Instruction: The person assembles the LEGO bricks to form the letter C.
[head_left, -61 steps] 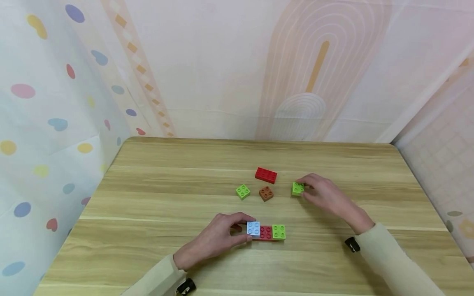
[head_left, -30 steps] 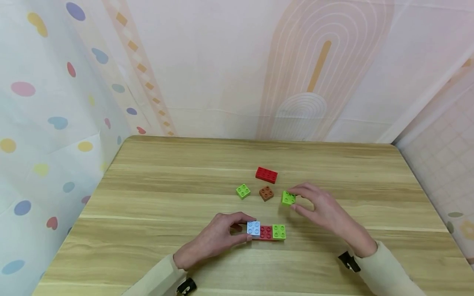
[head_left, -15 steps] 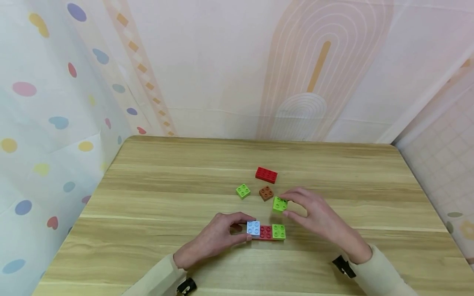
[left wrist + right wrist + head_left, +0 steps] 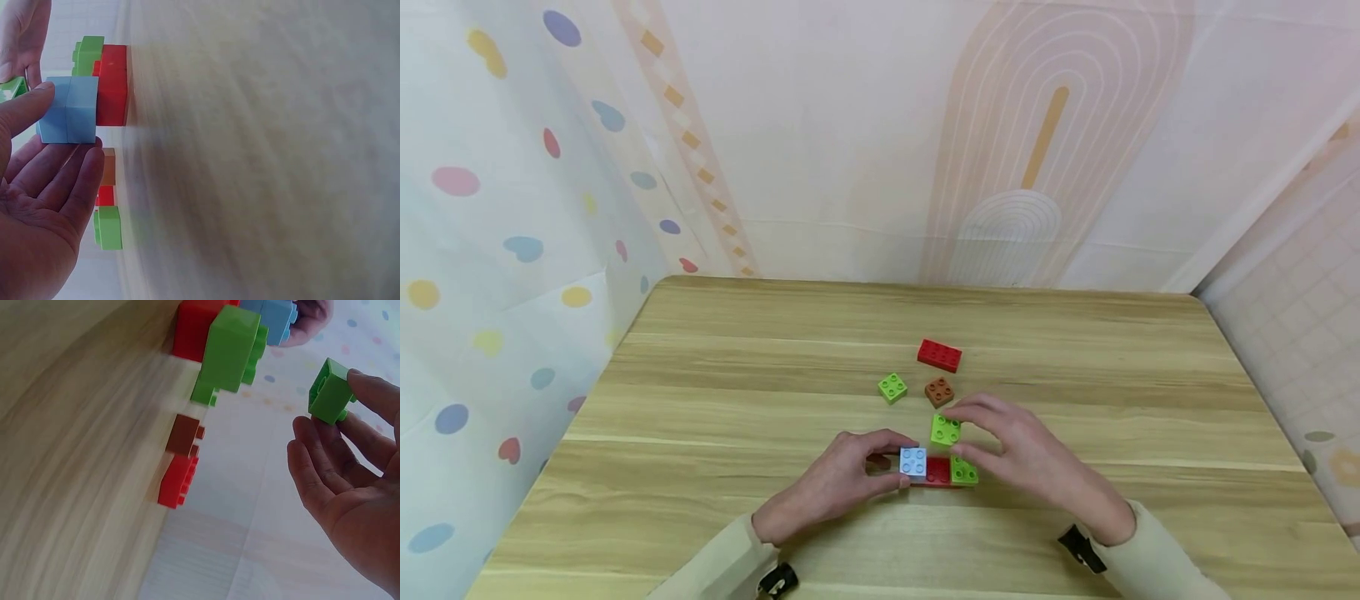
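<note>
Pinching a green block (image 4: 943, 432), the right hand (image 4: 1018, 446) hovers above the crosswise red base (image 4: 937, 472), left hand (image 4: 838, 483) pinching its blue left-end block (image 4: 913, 462).

Left hand (image 4: 842, 479) pinching, right hand (image 4: 1030, 450) pinching slightly higher, sleeved forearms (image 4: 718, 560) angled inward

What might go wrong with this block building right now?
The right hand pinches a raised green block, which might slip and drop.
That hand is close to the second green block on the red base and could knock it.
If the left hand shifts the blue blocks it grips, the base might move too.
</note>
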The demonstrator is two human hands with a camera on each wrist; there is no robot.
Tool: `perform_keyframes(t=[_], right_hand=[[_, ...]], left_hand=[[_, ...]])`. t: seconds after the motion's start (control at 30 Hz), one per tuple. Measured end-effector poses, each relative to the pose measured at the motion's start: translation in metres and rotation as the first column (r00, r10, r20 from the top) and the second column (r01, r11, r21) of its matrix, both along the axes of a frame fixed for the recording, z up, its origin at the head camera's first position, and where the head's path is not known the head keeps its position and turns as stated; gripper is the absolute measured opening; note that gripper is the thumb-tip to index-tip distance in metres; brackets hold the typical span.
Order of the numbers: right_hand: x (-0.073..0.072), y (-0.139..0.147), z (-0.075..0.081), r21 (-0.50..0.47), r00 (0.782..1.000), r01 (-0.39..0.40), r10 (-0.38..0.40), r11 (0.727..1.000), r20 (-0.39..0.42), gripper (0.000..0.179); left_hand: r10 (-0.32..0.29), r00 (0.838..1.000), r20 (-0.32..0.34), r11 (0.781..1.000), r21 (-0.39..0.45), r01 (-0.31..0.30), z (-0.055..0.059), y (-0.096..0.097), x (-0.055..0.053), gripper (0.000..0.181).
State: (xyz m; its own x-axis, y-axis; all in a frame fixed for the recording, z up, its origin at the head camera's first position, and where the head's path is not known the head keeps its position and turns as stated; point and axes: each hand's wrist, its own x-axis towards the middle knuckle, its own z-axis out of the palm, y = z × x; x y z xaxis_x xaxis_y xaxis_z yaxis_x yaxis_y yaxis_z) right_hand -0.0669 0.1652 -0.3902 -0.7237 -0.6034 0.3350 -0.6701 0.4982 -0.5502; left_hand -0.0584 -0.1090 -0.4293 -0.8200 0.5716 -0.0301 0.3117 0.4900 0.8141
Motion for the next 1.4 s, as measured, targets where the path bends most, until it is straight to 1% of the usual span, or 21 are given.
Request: perform_keyframes(t=[0.2,0.47,0.77,1.0,1.13,1.27,1.4], right_hand=[[0.003,-0.009,-0.001,-0.009,0.999,-0.037,0.037,0.999,0.037,0.037],[0.005,-0.019,-0.003,-0.010,0.994,-0.060,0.061,0.998,0.090,0.035],[0.006,-0.026,-0.008,0.001,0.991,-0.073,0.073,0.997,0.108,0.035],[0.007,-0.028,-0.011,0.014,0.990,-0.090,0.088,0.996,0.108,0.036],[0.007,-0.028,-0.013,0.010,0.987,-0.102,0.100,0.995,0.126,0.034],[0.007,-0.029,-0.015,0.011,0.984,-0.115,0.112,0.993,0.142,0.031],[0.007,-0.030,-0.015,0.042,0.985,-0.114,0.108,0.993,0.133,0.029]], left_hand=[[-0.001,1.000,-0.008,1.000,0.009,0.001,-0.001,0.000,0.000,0.038],[-0.009,1.000,0.010,1.000,0.007,0.009,-0.001,0.000,-0.002,0.038],[-0.018,1.000,-0.013,0.999,0.043,0.019,-0.002,0.000,-0.002,0.037],[-0.015,1.000,0.015,0.998,0.059,0.014,-0.002,0.000,-0.003,0.037],[-0.016,1.000,0.025,0.998,0.067,0.014,-0.003,0.000,-0.003,0.037],[-0.020,1.000,0.022,0.997,0.074,0.018,-0.003,-0.001,-0.003,0.038],[-0.019,1.000,0.019,0.998,0.063,0.018,-0.003,-0.001,-0.003,0.039]])
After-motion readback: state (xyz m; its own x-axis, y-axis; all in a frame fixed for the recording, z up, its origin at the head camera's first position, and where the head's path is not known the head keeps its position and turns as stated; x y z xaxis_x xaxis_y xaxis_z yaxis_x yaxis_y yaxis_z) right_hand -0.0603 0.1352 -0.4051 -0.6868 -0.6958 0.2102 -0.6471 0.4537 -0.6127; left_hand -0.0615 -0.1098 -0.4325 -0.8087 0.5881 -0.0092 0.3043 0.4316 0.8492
